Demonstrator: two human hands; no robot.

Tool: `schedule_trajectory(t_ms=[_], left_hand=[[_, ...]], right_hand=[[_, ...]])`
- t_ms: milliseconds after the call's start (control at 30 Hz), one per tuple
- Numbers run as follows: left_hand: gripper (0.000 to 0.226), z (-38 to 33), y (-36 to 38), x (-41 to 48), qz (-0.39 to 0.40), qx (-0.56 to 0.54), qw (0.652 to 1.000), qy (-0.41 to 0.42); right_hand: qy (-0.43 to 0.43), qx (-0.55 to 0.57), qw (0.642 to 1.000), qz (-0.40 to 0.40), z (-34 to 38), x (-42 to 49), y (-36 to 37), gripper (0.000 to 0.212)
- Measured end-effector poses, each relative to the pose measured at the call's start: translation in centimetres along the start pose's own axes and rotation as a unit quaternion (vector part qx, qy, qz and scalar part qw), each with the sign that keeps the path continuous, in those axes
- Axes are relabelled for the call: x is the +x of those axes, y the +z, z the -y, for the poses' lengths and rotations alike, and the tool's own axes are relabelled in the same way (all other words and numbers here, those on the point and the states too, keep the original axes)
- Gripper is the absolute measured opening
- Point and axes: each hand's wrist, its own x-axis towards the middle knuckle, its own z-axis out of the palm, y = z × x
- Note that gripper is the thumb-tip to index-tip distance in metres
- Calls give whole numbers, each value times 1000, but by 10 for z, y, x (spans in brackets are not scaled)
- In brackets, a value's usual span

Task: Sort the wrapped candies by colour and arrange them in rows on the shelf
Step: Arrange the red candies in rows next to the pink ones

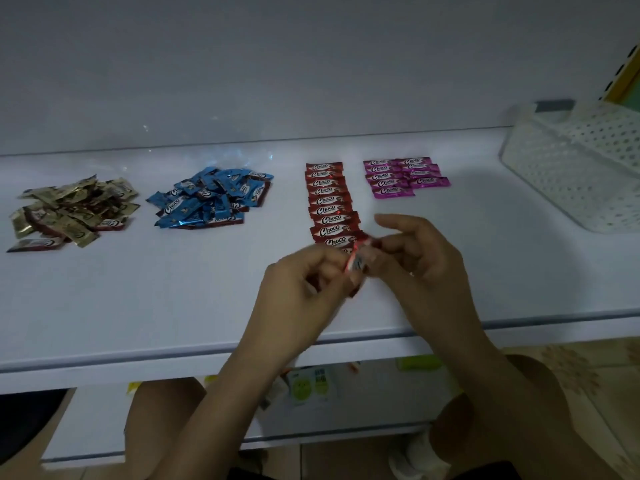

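**tidy_tom:** Your left hand [304, 282] and right hand [415, 258] are together, both pinching one red candy [356, 263] over the shelf [173, 306], right at the near end of the red row [329, 202] at 12 o'clock.

**shelfnerd:** You're about halfway, I'd guess. The pink rows [405, 176] at 1 o'clock look done. The blue pile [211, 199] at 10 and the gold pile [74, 211] at 9 are loose heaps, not rowed yet.
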Motion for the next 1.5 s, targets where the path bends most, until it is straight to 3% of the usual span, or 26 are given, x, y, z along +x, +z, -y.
schedule_trajectory(t_ms=[67, 133, 300, 467, 533, 633, 767, 1167, 1333, 1400, 1500], left_hand=[[6, -8, 2, 3, -36, -131, 989, -55], [12, -11, 3, 3, -42, -214, 971, -99], [10, 3, -1, -2, -19, -117, 991, -60], [9, 17, -12, -3, -20, 47, 998, -33], [8, 21, -9, -3, -19, 111, 992, -54], [27, 22, -1, -5, -27, 221, 974, -36], [37, 22, 4, -2, -51, 332, 942, 14], [29, 31, 1, -1, -64, 308, 949, 9], [50, 27, -7, 0, -62, 268, 961, 12], [54, 29, -12, -2, -68, 267, 961, 25], [44, 33, -24, -7, -79, 291, 953, 27]], right_hand=[[35, 41, 998, 16, 3, 1, 5, 39], [44, 72, 995, 50, 4, 0, 7, 34], [6, 35, 997, 74, 2, -2, 0, 12], [34, -75, 992, 94, -6, 6, -15, 12], [46, -150, 984, 85, -11, 7, -17, 11], [35, -265, 961, 70, -16, 7, -15, 15], [8, -319, 946, 58, -21, 9, -15, 18], [5, -300, 952, 52, -26, 9, -12, 21], [19, -270, 961, 49, -26, 10, -17, 28], [6, -276, 961, 35, -25, 8, -16, 26], [-56, -273, 960, 13, -18, 4, -3, 15]])
